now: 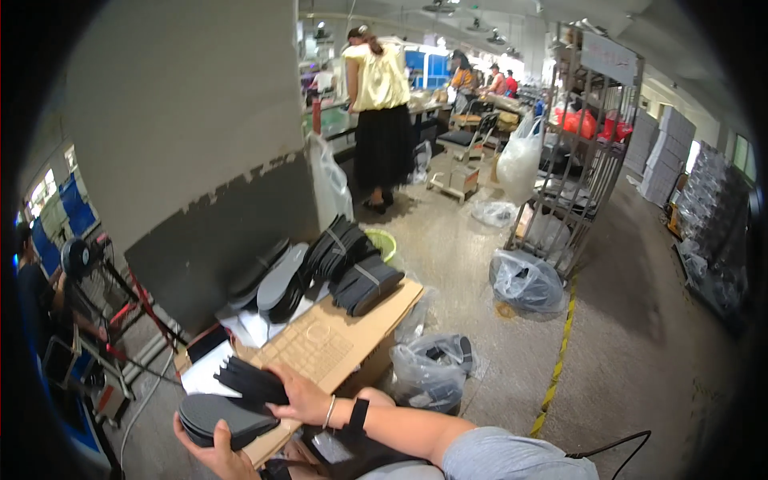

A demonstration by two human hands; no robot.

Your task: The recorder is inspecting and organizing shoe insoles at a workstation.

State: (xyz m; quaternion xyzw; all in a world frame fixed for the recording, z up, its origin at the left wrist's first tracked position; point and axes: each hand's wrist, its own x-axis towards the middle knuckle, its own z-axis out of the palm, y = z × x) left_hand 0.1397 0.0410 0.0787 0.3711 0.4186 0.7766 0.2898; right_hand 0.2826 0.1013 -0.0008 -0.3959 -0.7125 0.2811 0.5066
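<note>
My left hand [214, 450] is closed around the near end of a stack of dark grey shoe insoles [220, 416], its thumb against the side. Just beyond it, my right hand [300, 398] grips a fanned bundle of black insoles [250, 381], which hides part of the stack. Both lie over the near end of a cardboard-topped table [320, 344]. Farther along it are a tied black insole bundle [366, 284], another tied bundle [336, 246] and a lighter grey insole [282, 282]. White paper [208, 366] lies at the left edge.
A clear plastic bag [433, 372] of dark pieces stands on the floor right of the table. A green basket [384, 244] is behind it, near a thick pillar [200, 120]. A metal rack [580, 152] stands farther right. A person in a yellow top [376, 80] stands ahead.
</note>
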